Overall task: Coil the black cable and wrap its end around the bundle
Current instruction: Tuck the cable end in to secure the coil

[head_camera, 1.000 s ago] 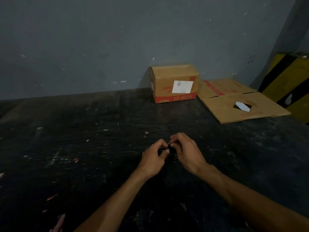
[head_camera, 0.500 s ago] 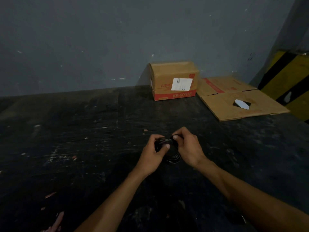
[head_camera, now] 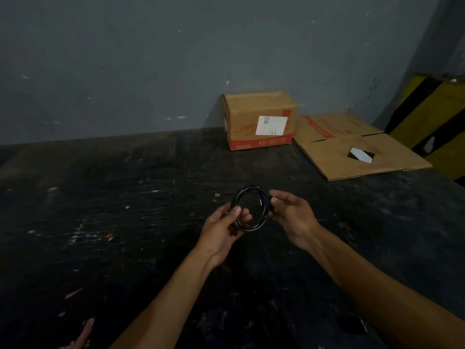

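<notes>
We see the left hand (head_camera: 221,227) pinching the round black cable coil (head_camera: 250,210) above the dark table (head_camera: 125,197); right hand (head_camera: 292,212) loosely open beside (end unclear). Keep pinch firm, wrap tight.

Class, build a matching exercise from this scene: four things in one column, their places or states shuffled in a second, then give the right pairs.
Things:
1. black cable coil
2. closed cardboard box
3. flattened cardboard
4. right hand

States:
A. lying flat on the dark table
B. open, beside the coil
C. pinched in the left hand
D. standing against the wall

Pairs: 1-C, 2-D, 3-A, 4-B
</notes>
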The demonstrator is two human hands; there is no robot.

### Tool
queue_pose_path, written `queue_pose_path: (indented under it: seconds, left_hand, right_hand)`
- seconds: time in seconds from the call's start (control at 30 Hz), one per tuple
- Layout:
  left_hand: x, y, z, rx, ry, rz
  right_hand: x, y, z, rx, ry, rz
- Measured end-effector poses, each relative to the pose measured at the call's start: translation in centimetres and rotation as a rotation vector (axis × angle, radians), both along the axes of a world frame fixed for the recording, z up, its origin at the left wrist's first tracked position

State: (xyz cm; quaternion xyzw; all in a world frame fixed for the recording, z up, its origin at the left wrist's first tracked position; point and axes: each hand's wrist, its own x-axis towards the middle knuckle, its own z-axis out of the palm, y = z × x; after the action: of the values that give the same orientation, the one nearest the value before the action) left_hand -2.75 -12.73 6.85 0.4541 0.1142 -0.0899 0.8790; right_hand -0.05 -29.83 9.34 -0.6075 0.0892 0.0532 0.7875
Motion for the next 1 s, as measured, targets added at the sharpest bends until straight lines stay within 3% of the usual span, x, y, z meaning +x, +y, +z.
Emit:
queue_pose_path:
  seconds: [0.27, 0.4, 0.57, 0.67, 0.8, 1.0]
  left_hand:
    - [0.8, 0.5, 0.0, 0.101, 0.013, 0.019]
    - [0.8, -0.3, -0.5, 0.157, 0.003, -0.016]
    - [0.8, -1.0, -1.6, 0.276, -0.001, -0.133]
    - [0.9, -2.0, -2.4, 0.379, -0.025, -0.179]
    - [0.9, -3.6, -3.0, 0.446, -0.058, -0.182]
    - [0.5, -4.8, -3.0, 0.523, -0.097, -0.213]
  right_hand:
    - [-1.7, -2.7, -2.8, 0.102, 0.174, 0.219]
    - [-2.5, -5.4, -5.1, -0.252, 0.216, 0.279]
    - [-3.8, -11.0, -7.6, -1.093, 0.117, 0.483]
    - [-5.6, -13.5, -8.8, -1.38, 0.204, 0.663]
    - [-7.8, -14.7, -9.5, -1.51, 0.32, 0.88]
    - [-8.4, -14.3, -10.4, -1.593, 0.35, 1.013]
